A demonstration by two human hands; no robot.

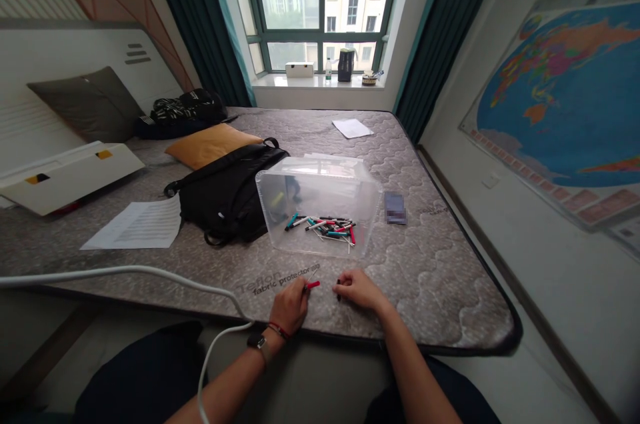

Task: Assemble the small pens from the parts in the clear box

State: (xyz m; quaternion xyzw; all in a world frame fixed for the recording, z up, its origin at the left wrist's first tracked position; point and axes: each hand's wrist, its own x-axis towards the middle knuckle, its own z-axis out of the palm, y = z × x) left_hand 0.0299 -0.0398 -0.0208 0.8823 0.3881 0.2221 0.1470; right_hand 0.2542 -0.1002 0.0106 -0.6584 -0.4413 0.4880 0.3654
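In the head view, my left hand (290, 306) is closed round a short red pen piece (313, 285), which sticks out to the right between thumb and fingers. A thin pale sliver shows just above it, too fine to make out. My right hand (359, 288) pinches a small black pen cap (339, 291), held upright and apart from the red piece. Beyond both hands, a clear plastic box (273, 194) lies on its side with its mouth facing me. Inside is a heap of pens (327, 225) in red, teal, black and white.
The hands are over the near edge of a grey mattress (425, 291). A black backpack (230, 194) lies left of the box, a phone-like, blurred object (395, 208) right of it. A white cable (150, 271) crosses at the left. Paper sheets (137, 224) lie farther left.
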